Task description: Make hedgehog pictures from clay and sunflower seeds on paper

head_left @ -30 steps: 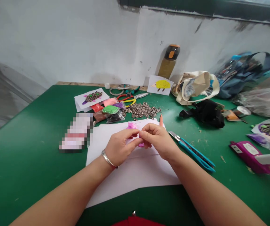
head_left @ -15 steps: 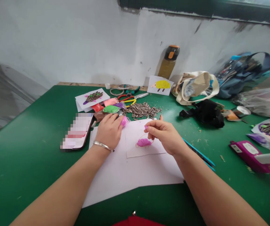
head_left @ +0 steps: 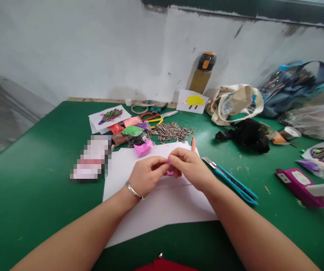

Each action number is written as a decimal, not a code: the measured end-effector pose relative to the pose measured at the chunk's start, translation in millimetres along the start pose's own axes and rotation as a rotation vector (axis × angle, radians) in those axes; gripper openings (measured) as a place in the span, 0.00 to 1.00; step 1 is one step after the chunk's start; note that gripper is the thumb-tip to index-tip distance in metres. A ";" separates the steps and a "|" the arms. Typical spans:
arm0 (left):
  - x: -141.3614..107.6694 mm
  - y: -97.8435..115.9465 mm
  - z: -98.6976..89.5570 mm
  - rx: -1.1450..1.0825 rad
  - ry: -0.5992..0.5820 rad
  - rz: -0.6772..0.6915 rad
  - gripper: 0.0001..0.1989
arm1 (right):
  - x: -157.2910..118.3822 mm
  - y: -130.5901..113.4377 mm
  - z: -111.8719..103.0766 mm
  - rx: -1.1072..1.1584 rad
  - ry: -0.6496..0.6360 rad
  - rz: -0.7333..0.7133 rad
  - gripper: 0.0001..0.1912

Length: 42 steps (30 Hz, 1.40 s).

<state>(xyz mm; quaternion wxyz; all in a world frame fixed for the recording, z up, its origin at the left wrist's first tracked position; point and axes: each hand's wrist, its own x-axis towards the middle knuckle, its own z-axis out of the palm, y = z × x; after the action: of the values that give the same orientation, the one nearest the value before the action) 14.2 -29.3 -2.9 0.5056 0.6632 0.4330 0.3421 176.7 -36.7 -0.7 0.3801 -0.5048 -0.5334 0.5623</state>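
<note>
Over the white paper, my left hand and my right hand meet at the fingertips. Both pinch a small bit of pink clay between thumb and fingers. Below the fingers, part of a pink clay patch shows on the smaller sheet; the hands hide the rest. A packet of pink clay lies at the paper's top edge, beside green and other coloured packets. Behind them is a pile of striped seeds.
A phone lies to the left, a blue utility knife to the right. Pliers, a hedgehog picture, a bottle and a cloth bag stand or lie at the back. A purple device is far right.
My left hand has left the pink packet and moved right and down to meet my right hand. My right hand has shifted slightly left and lower, over the clay patch.
</note>
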 end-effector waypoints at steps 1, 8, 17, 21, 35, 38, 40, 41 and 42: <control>0.5 -0.1 -1.1 0.007 0.017 -0.017 0.06 | -0.4 -1.9 -2.2 -0.024 -0.003 0.003 0.10; 0.8 -0.6 -2.6 0.129 0.043 -0.056 0.07 | -1.8 -3.1 -9.1 -0.079 -0.058 0.000 0.08; 3.7 0.4 -1.3 -0.088 0.002 -0.142 0.07 | -1.7 -0.6 -8.6 -0.066 -0.043 -0.031 0.07; 4.5 1.0 -2.6 -0.115 0.011 -0.173 0.05 | -2.9 -4.1 -8.4 -0.095 -0.081 -0.016 0.06; 24.0 36.0 -2.3 -0.072 -0.030 -0.220 0.06 | -4.4 -24.5 -25.3 -0.228 -0.048 -0.070 0.08; 25.0 35.1 2.0 -0.087 -0.022 -0.195 0.07 | -6.2 -26.9 -28.8 -0.263 -0.037 -0.060 0.07; 24.5 29.0 6.6 -0.086 -0.028 -0.189 0.07 | -6.7 -23.2 -29.6 -0.337 -0.006 -0.064 0.07; 24.3 24.8 8.8 -0.081 -0.033 -0.193 0.07 | -6.4 -19.7 -29.5 -0.378 0.009 -0.066 0.07; 24.1 20.0 10.7 -0.079 -0.037 -0.202 0.08 | -5.7 -15.4 -29.1 -0.414 0.017 -0.067 0.08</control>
<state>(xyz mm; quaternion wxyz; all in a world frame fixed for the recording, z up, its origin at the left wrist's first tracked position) 37.8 -13.4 14.1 0.5710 0.6020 0.4744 0.2942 204.6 -33.8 17.6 0.2912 -0.5591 -0.6507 0.4233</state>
